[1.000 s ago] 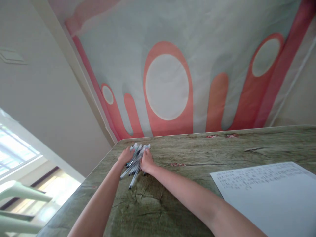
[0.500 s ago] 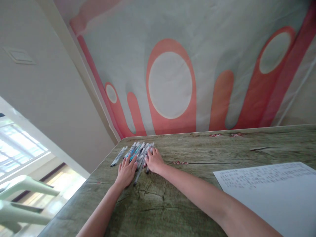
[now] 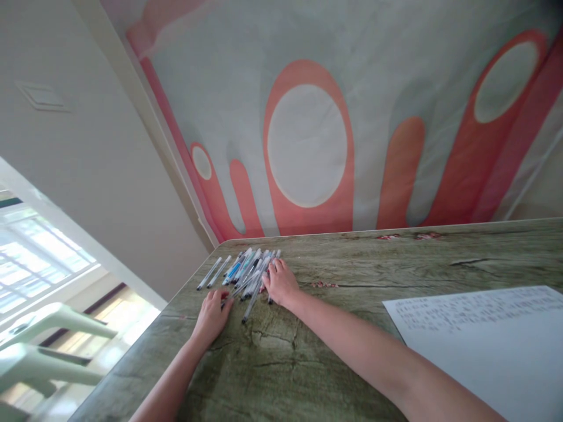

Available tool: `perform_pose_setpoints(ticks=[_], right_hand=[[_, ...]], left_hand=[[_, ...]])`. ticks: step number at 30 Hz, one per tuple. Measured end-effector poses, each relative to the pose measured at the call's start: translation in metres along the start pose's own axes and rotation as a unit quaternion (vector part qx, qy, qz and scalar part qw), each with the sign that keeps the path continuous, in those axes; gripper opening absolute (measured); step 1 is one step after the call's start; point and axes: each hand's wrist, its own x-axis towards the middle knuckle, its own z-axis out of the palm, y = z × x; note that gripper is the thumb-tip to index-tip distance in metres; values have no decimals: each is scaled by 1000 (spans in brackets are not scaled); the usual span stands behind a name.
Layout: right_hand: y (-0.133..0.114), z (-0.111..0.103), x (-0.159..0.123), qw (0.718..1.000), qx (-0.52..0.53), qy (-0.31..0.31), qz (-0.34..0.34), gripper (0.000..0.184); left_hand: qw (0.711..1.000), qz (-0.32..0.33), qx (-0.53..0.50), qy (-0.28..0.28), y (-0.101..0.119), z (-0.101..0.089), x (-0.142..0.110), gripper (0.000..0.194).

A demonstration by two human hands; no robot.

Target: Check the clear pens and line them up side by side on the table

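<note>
A heap of pens (image 3: 246, 266) with clear barrels and dark or blue ends lies on the wood-grain table (image 3: 343, 316), near its far left corner. My left hand (image 3: 212, 313) is at the heap's near left side, fingers curled round the end of a pen (image 3: 240, 289) that slants up towards the pile. At the right edge of the heap rests my right hand (image 3: 281, 284), its fingers apart and bent against the pens, covering some of them. Two pens (image 3: 214, 272) lie apart from the others on the left.
A sheet of white paper (image 3: 484, 351) with rows of small marks lies at the table's right. Behind the table stands a wall with a red and grey pattern (image 3: 308, 223). Pale green stools (image 3: 57, 334) are on the floor at left, below a window.
My left hand has drawn back to the near left and curled its fingers round a pen. My right hand stays at the heap's right edge. The view has shifted slightly.
</note>
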Motion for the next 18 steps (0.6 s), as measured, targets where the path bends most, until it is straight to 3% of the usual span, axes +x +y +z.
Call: perform_pose_setpoints(ticks=[3,7,13,18], right_hand=[[-1,0,0,1000,-14,4,27,52],[-2,-1,0,998,-20,-4,55,55],[0,-2,0,999,-17,13,39,55],[3,1,1,999,3,45,25,50]], left_hand=[[999,4,-28,-24,-6,-4,0,27],[998,-39,-39,20,-2,-5,22,26],[998,-56,8,19,30,13,65,27],[991,-50,89,82,61,16,64,42]])
